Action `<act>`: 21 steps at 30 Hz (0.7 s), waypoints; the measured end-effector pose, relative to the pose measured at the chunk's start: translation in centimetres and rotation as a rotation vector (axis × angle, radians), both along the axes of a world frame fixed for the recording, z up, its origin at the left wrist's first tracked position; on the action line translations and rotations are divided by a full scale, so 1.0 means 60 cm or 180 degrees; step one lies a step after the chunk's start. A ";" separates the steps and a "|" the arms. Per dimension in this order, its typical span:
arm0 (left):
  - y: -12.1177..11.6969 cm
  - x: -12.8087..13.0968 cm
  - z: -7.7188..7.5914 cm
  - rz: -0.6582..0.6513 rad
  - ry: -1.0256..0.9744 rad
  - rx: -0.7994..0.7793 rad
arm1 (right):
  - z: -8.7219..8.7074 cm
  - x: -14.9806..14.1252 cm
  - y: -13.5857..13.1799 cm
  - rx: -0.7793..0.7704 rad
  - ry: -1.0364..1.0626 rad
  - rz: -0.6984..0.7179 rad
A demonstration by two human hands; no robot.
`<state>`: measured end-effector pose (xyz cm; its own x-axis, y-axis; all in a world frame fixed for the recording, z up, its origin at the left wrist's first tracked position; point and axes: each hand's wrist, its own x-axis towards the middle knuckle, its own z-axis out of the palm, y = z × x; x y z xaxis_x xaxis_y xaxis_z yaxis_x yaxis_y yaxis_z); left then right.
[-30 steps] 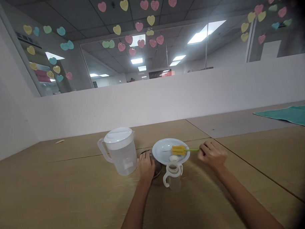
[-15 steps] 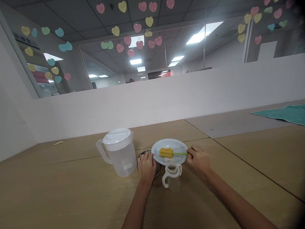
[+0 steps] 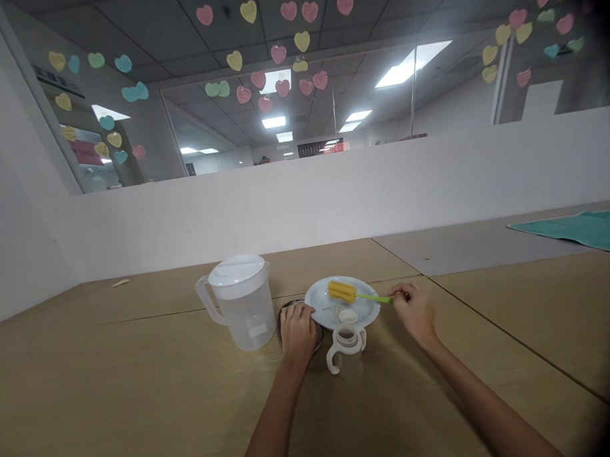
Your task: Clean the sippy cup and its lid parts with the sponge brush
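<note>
My right hand [image 3: 416,314] pinches the end of a green handle belonging to a yellow sponge brush [image 3: 341,291]. The sponge head is over the white plate [image 3: 369,317], and I cannot tell whether it touches it. My left hand [image 3: 299,331] lies over a round, dark dish with a metal rim [image 3: 320,339], fingertips beside the plate's left edge and thumb hidden. A small white round piece [image 3: 348,316] rests at the plate's near side. Just in front stands a clear cup with a white ring and handles [image 3: 347,346].
A translucent pitcher with a white lid [image 3: 245,306] stands left of my left hand. Seams cross the wooden table [image 3: 179,384]. A teal cloth [image 3: 580,228] lies at the far right. Behind the table rises a white wall [image 3: 286,201] under glass with heart-shaped notes.
My right hand has moved right and slightly up, drawing the sponge brush the same way across the plate. More of the small white piece shows. My left hand stays about where it was.
</note>
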<state>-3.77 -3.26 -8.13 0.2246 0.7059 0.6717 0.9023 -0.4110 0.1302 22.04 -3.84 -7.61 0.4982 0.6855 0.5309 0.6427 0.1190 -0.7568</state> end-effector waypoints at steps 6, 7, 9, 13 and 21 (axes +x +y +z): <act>-0.001 -0.001 0.001 -0.0063 0.0022 -0.0027 | 0.003 0.012 0.001 -0.0096 -0.0085 -0.0236; -0.003 0.000 0.002 -0.0067 -0.0004 -0.0037 | 0.004 0.009 0.000 -0.0099 -0.0159 -0.0243; -0.005 0.004 0.005 -0.0112 -0.0118 -0.0091 | 0.005 0.004 -0.003 -0.0070 -0.0262 -0.0220; 0.002 0.017 0.016 -0.0378 -0.0465 -0.0396 | 0.005 0.000 -0.005 0.0049 -0.0171 -0.0208; 0.068 0.065 0.040 -0.0597 -0.0087 -0.1215 | -0.021 0.017 0.025 0.0176 0.1254 0.0182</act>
